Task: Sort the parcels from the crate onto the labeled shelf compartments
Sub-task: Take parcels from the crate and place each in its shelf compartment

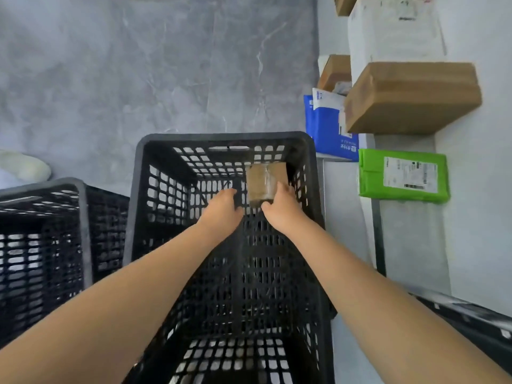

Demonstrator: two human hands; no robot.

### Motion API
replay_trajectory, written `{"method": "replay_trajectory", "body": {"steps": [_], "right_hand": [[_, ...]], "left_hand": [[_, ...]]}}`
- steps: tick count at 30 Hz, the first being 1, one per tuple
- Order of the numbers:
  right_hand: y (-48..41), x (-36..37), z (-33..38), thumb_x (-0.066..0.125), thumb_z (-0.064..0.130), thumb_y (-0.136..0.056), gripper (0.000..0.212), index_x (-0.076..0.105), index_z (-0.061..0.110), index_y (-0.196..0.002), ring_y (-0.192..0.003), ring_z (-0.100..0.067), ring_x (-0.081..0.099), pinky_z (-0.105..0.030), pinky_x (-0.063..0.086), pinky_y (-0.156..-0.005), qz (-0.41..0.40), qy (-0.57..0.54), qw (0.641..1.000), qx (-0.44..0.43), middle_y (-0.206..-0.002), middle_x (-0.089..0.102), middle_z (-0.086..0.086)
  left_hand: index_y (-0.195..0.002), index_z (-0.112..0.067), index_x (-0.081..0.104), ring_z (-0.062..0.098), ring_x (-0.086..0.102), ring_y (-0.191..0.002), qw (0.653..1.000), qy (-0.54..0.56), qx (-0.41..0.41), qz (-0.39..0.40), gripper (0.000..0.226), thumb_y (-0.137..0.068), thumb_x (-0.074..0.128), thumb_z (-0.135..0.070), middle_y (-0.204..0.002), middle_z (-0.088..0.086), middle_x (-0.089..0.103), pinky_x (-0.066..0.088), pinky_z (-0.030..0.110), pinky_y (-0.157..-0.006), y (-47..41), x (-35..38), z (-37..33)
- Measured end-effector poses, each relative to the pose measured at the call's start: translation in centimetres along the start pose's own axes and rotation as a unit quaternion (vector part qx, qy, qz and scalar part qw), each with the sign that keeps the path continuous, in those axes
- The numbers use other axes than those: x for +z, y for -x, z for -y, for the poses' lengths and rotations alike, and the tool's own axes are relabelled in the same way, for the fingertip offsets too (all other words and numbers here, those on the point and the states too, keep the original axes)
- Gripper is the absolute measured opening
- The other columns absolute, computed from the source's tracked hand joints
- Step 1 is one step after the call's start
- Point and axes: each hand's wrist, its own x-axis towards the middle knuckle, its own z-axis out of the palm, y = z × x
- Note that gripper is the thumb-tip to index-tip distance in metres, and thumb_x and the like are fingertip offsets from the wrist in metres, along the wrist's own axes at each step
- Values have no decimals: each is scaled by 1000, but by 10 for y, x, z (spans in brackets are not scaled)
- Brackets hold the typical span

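Just ahead of our hands, in the far right corner of the black crate (221,137), sits a small brown parcel (263,180). Our right hand (281,210) grips its near right edge. Our left hand (221,209) hangs just left of it, fingers pointing down and foreshortened, so we cannot tell whether they are curled. Left of that hand, a second crate (83,206) is cut off by the frame, its inside too dark to read.

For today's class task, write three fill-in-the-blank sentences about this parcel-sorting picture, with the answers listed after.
The right hand grips a small brown ____.
The crate it reaches into is coloured ____.
The green parcel carries a white ____.
Missing words: box; black; label.
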Motion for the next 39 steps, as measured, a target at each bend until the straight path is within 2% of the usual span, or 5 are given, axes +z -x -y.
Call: {"method": "replay_trajectory", "body": {"steps": [7, 11, 19, 32, 39], "right_hand": [[-34, 23, -21, 58, 18, -97, 85, -1, 13, -158, -150, -30, 12, -45, 26, -119, -82, 23, 996, -11, -164, -2, -11], [-42, 24, -22, 61, 23, -95, 90, -2, 12, -158, -138, -32, 38, -46, 45, -107, -69, -46, 996, 34, -158, 22, -14], [-17, 28, -28, 57, 23, -94, 46, 48, 12, -137, -111, -27, 58, -39, 55, -87, -20, -99, 993, 54, -134, 51, -11], [120, 13, 16, 54, 35, -101, 47, 43, 28, -146, -106, -8, 53, -13, 42, -71, -73, -209, 975, -32, -133, 47, 0], [239, -26, 91, 38, 25, -106, 39, 46, 27, -143, -117, -15, 57, -44, 51, -101, -127, -207, 964, -108, -133, 52, -4]], "left_hand": [[-136, -1, 48, 30, 58, -112, 999, 44, -22, -6, 44, -94, 58, -11, -131, 18, 57, 46, 30, -79, -33, 36, -9], [-129, -4, 53, 23, 58, -90, 990, 133, -40, -15, 40, -90, 61, -11, -119, 14, 62, 45, 27, -66, -37, 47, -10], [-122, -9, 54, 11, 54, -72, 962, 254, -85, -56, 34, -89, 61, -4, -105, 4, 62, 38, 19, -51, -9, 48, 13], [-110, -20, 56, -14, 56, -98, 905, 415, 17, -89, 25, -91, 69, -10, -108, -21, 62, 45, 2, -72, 121, -15, 39], [-116, -11, 53, -4, 61, -103, 878, 446, 115, -131, 24, -94, 65, -13, -117, -8, 64, 51, 16, -88, 221, -103, 30]]}}
